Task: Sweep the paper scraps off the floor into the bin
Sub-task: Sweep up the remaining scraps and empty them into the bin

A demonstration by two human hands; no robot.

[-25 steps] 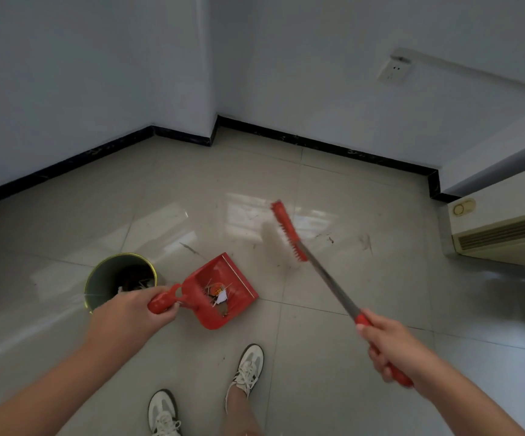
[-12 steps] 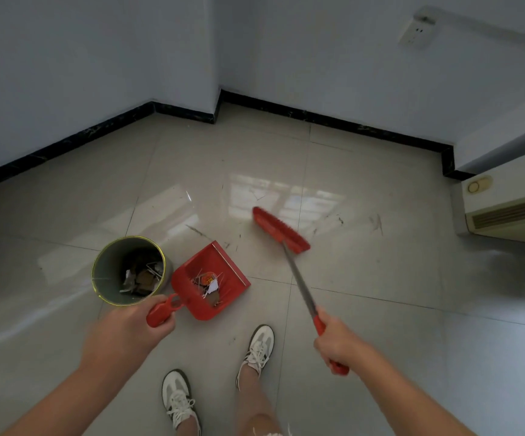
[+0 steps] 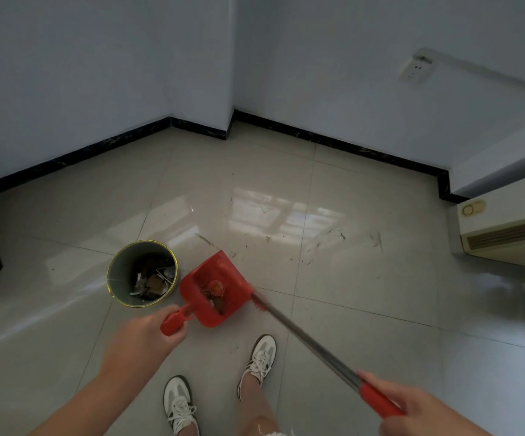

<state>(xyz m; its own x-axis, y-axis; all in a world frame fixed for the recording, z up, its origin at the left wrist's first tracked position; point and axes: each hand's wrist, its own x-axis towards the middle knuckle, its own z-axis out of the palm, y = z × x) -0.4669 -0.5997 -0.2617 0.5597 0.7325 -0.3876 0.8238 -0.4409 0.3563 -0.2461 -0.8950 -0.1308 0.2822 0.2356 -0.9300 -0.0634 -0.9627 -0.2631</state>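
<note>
Head view: the green bin (image 3: pixel 122 262) stands on the tiled floor (image 3: pixel 365 309) with paper scraps (image 3: pixel 151 283) in its bottom. Just right of the bin is the red dustpan (image 3: pixel 223 272), carrying more scraps (image 3: pixel 215 294). The left grip (image 3: pixel 141 341) is clamped round its handle. Farther right of the bin, the right grip (image 3: pixel 412 410) is clamped on the broom (image 3: pixel 311 341) by its red handle end. The broom's head meets the dustpan's side away from the bin.

One head-worn wide-angle camera looks forward and down at the floor (image 3: pixel 365 325).

No text or label is legible
</note>
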